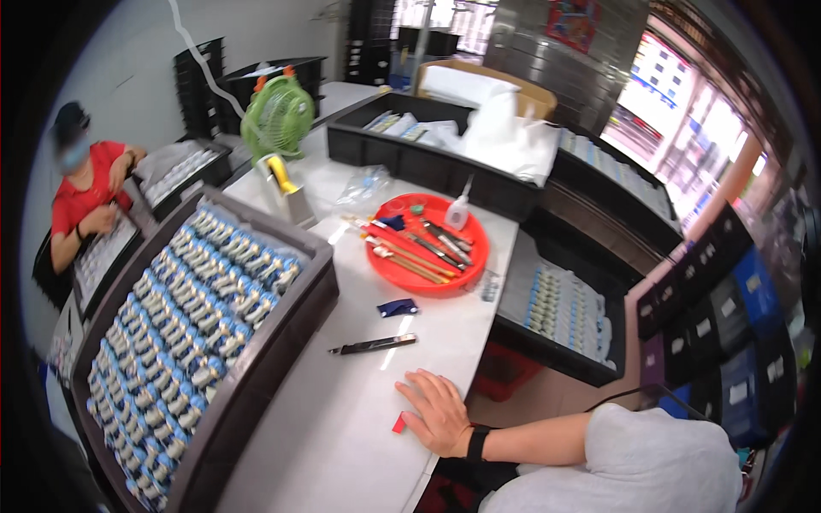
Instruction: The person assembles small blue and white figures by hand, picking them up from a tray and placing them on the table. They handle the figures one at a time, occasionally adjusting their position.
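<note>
My right hand (438, 415) rests palm down on the white table (291, 419), its fingers stretched out and apart. Beside its thumb tip lies a small red piece (398, 423); whether the thumb touches it is hard to tell. Beyond the fingers lie dark tweezers (374, 344) and, farther back, a small dark blue cloth-like piece (398, 308). A round red tray (389, 272) holds brushes, several slim tools and a white squeeze bottle (458, 211). My left hand is out of view.
On the left, a large dark crate (256, 376) holds rows of small blue-and-white parts. Black crates (428, 162) stand at the back and right. A green fan (280, 115) and a tape dispenser (286, 192) stand at the far side. A person in red (90, 192) works at the far left.
</note>
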`<control>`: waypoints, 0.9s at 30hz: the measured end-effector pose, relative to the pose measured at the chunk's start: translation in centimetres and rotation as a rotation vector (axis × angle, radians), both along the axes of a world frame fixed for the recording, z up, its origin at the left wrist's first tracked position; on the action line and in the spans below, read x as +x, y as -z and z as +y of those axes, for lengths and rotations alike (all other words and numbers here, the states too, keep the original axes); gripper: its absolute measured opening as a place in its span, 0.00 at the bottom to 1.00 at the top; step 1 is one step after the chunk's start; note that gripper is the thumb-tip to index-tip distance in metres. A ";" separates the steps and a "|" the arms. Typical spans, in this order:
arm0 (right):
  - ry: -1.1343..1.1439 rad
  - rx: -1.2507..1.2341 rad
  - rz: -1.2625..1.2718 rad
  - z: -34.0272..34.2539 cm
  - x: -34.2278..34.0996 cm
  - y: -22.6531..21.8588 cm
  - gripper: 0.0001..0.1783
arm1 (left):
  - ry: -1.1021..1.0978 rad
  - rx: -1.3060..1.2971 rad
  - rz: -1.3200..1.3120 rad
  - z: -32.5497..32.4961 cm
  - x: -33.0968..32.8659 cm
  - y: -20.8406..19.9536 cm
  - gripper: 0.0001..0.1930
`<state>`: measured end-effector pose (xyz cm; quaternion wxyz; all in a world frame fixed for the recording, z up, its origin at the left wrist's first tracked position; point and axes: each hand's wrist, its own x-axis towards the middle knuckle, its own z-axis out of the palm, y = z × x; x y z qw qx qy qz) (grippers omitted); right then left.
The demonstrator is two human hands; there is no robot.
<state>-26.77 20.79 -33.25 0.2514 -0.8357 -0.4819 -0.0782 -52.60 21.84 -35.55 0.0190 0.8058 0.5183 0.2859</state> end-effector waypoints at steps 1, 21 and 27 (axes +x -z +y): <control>-0.025 0.032 0.020 0.1 0.1 0.3 0.26 | -0.025 0.006 -0.009 0.0 0.1 0.0 0.13; -0.640 0.624 0.325 -4.5 10.9 -1.1 0.19 | -0.162 -0.023 -0.453 -0.8 -1.7 2.8 0.11; -0.459 0.559 0.193 -1.3 15.0 0.7 0.20 | -0.282 0.102 -0.397 -0.5 0.9 3.0 0.07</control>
